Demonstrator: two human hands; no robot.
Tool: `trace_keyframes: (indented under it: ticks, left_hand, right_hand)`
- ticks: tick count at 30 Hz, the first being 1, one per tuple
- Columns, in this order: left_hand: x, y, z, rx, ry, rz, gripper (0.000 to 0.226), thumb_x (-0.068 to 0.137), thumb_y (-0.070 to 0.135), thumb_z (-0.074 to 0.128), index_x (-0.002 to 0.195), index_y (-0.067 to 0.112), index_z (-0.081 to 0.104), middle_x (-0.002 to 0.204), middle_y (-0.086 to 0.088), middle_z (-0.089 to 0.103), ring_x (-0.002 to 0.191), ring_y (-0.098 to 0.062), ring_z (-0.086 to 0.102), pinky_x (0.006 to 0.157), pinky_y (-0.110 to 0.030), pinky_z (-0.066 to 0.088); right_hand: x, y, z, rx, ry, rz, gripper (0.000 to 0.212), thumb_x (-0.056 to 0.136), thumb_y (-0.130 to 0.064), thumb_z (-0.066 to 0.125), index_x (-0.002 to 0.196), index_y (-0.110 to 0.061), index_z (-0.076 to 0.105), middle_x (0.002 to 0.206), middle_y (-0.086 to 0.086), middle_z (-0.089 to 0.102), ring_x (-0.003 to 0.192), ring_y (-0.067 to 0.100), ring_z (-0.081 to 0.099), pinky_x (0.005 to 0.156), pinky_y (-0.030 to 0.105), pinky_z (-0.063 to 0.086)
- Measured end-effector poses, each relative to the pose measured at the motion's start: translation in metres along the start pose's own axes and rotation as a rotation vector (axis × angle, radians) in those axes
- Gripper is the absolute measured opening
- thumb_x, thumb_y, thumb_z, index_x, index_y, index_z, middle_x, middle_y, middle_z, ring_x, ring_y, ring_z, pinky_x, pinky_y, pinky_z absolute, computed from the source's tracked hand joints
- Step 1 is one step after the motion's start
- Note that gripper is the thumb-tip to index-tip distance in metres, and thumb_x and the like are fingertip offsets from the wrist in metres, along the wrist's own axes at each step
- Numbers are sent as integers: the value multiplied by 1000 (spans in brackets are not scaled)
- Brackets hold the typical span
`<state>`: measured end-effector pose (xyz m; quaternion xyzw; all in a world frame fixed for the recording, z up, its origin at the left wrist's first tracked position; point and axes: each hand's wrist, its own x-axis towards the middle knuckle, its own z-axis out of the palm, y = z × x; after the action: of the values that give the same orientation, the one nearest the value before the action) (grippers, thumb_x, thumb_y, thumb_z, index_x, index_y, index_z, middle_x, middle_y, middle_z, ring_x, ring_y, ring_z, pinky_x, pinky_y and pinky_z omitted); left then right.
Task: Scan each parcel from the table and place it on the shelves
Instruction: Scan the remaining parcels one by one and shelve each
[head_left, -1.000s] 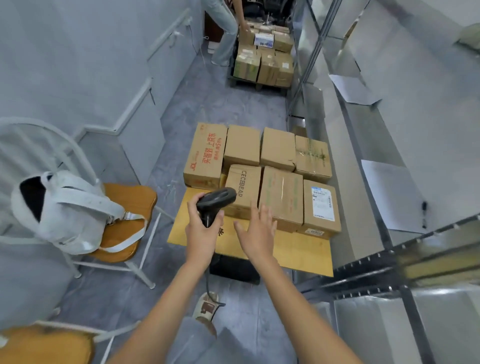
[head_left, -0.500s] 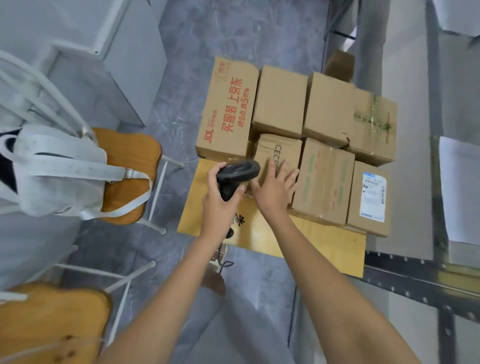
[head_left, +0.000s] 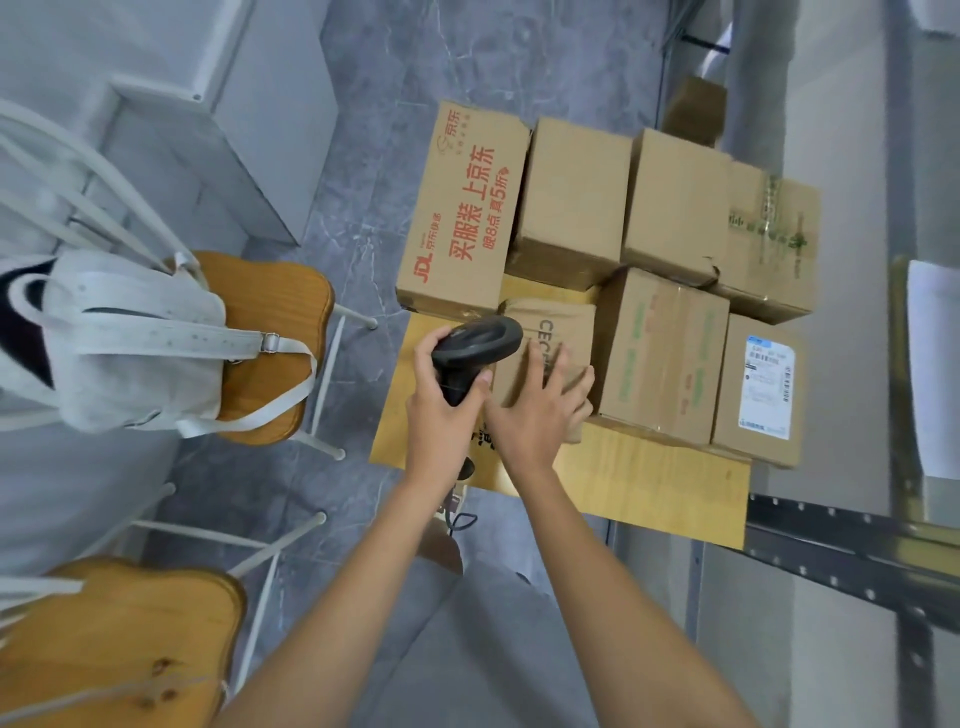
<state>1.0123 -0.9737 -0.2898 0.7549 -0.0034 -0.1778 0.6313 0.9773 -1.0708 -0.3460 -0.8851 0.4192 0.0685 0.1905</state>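
Note:
Several brown cardboard parcels stand packed together on a low yellow wooden table (head_left: 660, 488). My left hand (head_left: 441, 415) grips a black handheld barcode scanner (head_left: 475, 345) by its handle, its head just above the front-left parcel. That small parcel, printed CECBEAR (head_left: 558, 332), lies under my right hand (head_left: 535, 410), whose spread fingers rest on its top and near side. Behind it stands a long box with red JDL print (head_left: 462, 208). A parcel with a white shipping label (head_left: 763, 384) sits at the front right.
Metal shelving (head_left: 852, 540) runs along the right side. On the left a wooden chair (head_left: 270, 332) carries a white bag (head_left: 130, 338), and a second wooden chair (head_left: 114, 644) stands nearer me. Grey tiled floor (head_left: 441, 52) lies between them and beyond the table.
I have moved closer and look down more steeply. My right hand went from hovering over the table edge to resting on the CECBEAR parcel. The scanner has moved forward over that parcel.

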Motion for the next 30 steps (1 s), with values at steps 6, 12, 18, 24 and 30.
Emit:
trace_keyframes:
  ticks: [6,12,18,24,30]
  left_hand:
    - [-12,1,-15,-62,74,22,55,94,12,71,135,33,42,128,12,62,106,-33,70,99,-46,54]
    - [-18,2,-23,-71,91,55,53,95,12,70,135,33,41,128,10,61,105,-36,70,97,-51,55]
    - [-18,-5,-24,-86,91,66,52,97,9,68,136,30,40,125,6,63,89,-23,75,82,-22,56]
    - [-17,-6,-23,-74,83,55,55,96,11,69,141,24,39,128,4,60,103,-35,71,94,-43,57]
    - [-16,-13,-28,-50,104,75,53,96,11,70,134,33,41,107,38,63,88,-27,75,83,-41,61]
  right_hand:
    - [-26,6,-5,278,-26,85,88,77,-59,59,156,-37,27,168,-1,11,151,41,3,117,59,12]
    - [-52,13,-15,532,-85,95,81,92,-37,59,159,-37,14,169,-4,2,155,33,-5,122,59,7]
    - [-65,15,-24,668,-90,44,67,100,-16,37,159,-37,12,169,1,3,150,19,19,114,28,23]
    - [-66,8,-29,252,-37,-57,57,105,-24,35,159,-36,18,170,1,0,152,37,15,120,55,20]
    - [-81,-3,-15,73,-219,-82,90,92,-68,48,156,-46,-11,164,-12,-26,150,48,-16,117,70,7]
